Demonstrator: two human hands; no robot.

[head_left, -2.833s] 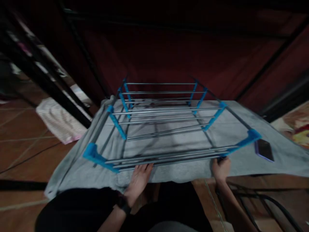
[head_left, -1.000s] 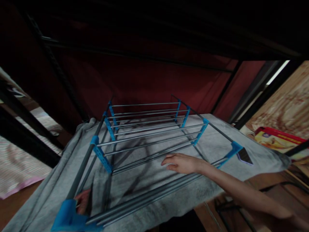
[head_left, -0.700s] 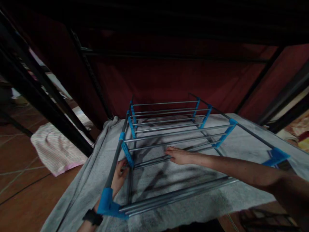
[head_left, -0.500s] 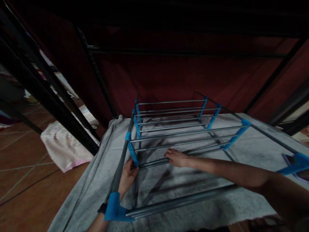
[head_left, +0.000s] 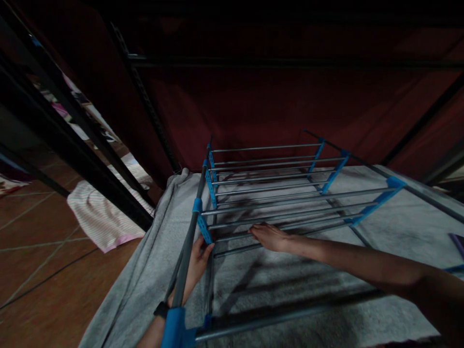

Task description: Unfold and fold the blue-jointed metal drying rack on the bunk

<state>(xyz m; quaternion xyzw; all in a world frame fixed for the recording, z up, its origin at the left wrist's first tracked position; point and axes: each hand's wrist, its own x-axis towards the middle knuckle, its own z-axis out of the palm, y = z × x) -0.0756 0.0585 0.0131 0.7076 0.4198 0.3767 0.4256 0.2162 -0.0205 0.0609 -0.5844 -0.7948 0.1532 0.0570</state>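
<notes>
A rack of grey metal tubes point(head_left: 297, 197) and blue plastic side brackets lies on a grey blanket point(head_left: 268, 270). It looks like a shoe rack. My left hand point(head_left: 198, 261), with a dark band at the wrist, reaches past the left side pole point(head_left: 186, 256). Its fingers and thumb pinch the lower end of a blue bracket point(head_left: 204, 229), where the cross tubes meet it. My right hand point(head_left: 270, 237) comes across from the right, its fingers curled over a lower cross tube point(head_left: 235, 237) of the same tier. Its fingertips are partly hidden.
Dark metal posts point(head_left: 72, 140) stand at the left, by a striped cloth point(head_left: 105, 212) over the tiled floor point(head_left: 43, 270). A dark red curtain point(head_left: 271, 106) hangs behind the rack. At the right edge lies a purple-edged flat object point(head_left: 457, 244).
The view has shifted, and the rack's near corner sits lower in the picture. The two lower tubes by my right hand now stand farther apart. Both hands keep their places on the rack.
</notes>
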